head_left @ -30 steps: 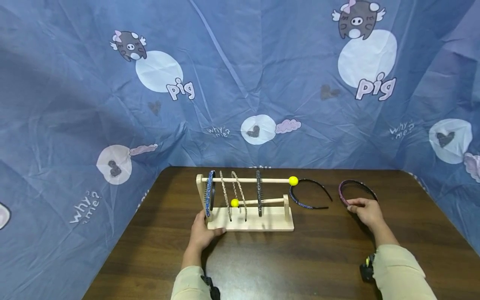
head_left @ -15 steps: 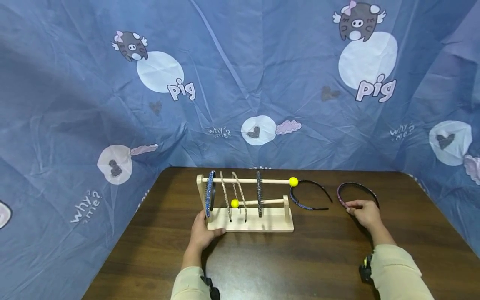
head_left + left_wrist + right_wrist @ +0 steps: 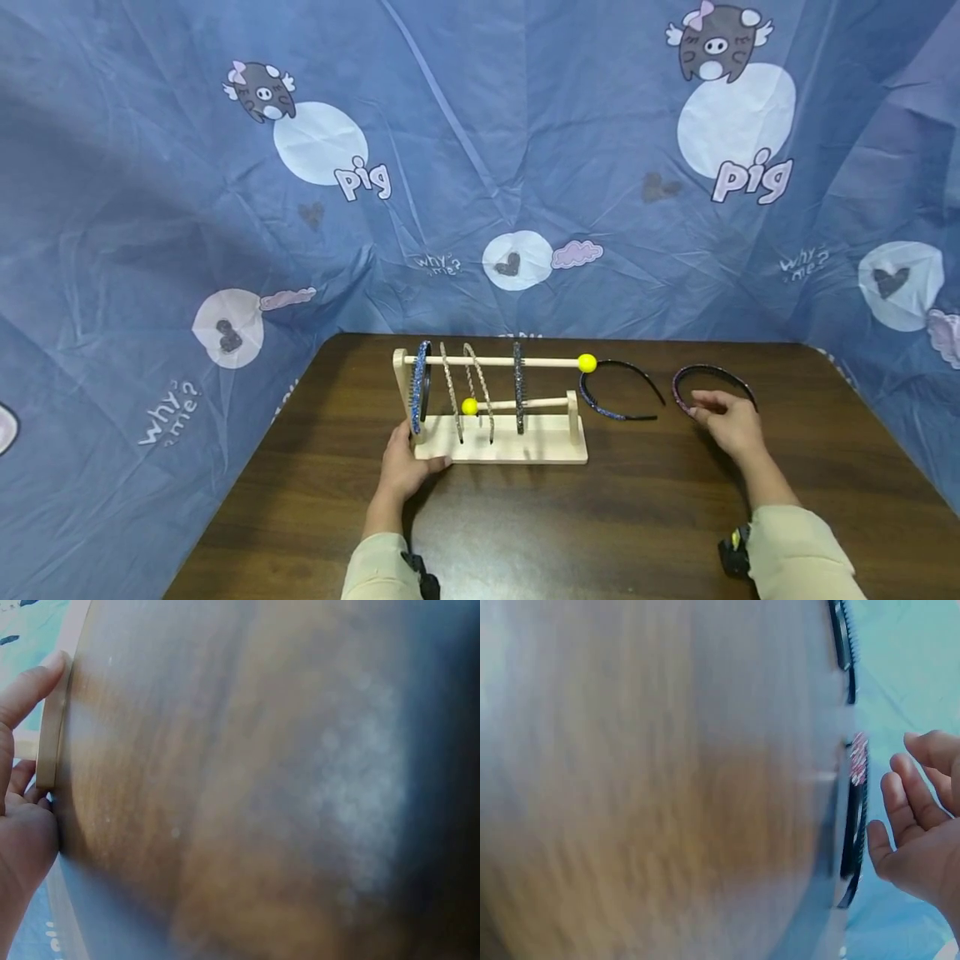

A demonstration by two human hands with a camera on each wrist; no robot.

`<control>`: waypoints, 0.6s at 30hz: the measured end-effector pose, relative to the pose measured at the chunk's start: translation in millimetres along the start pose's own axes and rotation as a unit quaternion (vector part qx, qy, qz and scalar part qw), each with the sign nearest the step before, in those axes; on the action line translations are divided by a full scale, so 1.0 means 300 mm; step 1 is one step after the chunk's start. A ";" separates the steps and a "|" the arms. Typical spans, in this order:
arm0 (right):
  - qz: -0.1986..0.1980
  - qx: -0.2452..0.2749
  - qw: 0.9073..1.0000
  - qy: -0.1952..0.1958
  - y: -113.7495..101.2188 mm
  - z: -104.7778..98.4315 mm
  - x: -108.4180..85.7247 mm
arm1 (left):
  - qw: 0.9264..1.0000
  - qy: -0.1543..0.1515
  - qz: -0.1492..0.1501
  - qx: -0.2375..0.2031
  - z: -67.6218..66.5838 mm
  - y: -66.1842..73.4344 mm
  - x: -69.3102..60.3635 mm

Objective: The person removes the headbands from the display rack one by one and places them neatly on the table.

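Observation:
A wooden headband rack point(image 3: 540, 451) stands on the table in the head view. My left hand point(image 3: 405, 468) grips the left end of its base, thumb along the front edge; the left wrist view shows this thumb point(image 3: 34, 690) on the wood. Hanging on the upper bar are a blue glitter headband point(image 3: 417, 392), two braided beige ones and a dark sparkly headband point(image 3: 518, 383). To the right lies a pink-purple glitter headband point(image 3: 677, 397). My right hand point(image 3: 733, 427) hovers over its near side; in the right wrist view the fingers are loosely bent, apart from the headband point(image 3: 859, 761).
Between the rack and the pink-purple headband lies another blue glitter headband point(image 3: 606, 412). Yellow balls point(image 3: 587, 363) cap the rack's bars. Behind the brown wooden table point(image 3: 570, 533) hangs a blue printed cloth point(image 3: 450, 167).
The pink-purple headband shifted slightly left on the table with my right hand. My right fingers then let go of it. My left hand and the rack stayed in place.

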State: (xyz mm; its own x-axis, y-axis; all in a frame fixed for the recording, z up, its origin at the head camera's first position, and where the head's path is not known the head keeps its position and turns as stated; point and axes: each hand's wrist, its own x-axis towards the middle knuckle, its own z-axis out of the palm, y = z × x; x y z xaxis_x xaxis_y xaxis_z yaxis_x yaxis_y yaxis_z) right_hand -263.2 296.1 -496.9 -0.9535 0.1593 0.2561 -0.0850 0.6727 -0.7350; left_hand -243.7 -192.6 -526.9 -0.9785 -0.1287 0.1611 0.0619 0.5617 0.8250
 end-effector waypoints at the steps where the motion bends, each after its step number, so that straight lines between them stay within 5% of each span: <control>1: 0.003 0.015 1.000 0.002 -0.012 0.001 -0.003 | 1.000 0.000 -0.001 0.001 0.000 0.000 0.000; 7: 0.015 0.116 0.993 -0.005 -0.086 0.016 -0.025 | 1.000 0.001 0.002 -0.003 0.002 -0.004 0.004; 18: 0.003 0.214 0.975 -0.055 -0.224 0.057 -0.088 | 1.000 -0.002 0.002 -0.013 0.003 -0.006 0.005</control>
State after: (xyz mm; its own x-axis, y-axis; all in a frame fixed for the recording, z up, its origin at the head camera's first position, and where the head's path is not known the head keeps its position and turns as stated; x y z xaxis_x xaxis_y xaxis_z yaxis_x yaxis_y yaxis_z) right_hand -237.4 234.2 -464.9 -0.9774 0.0685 0.2000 -0.1704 0.3050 -0.9370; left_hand -245.4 -192.9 -528.6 -0.9791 -0.1234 0.1618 0.0704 0.5403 0.8385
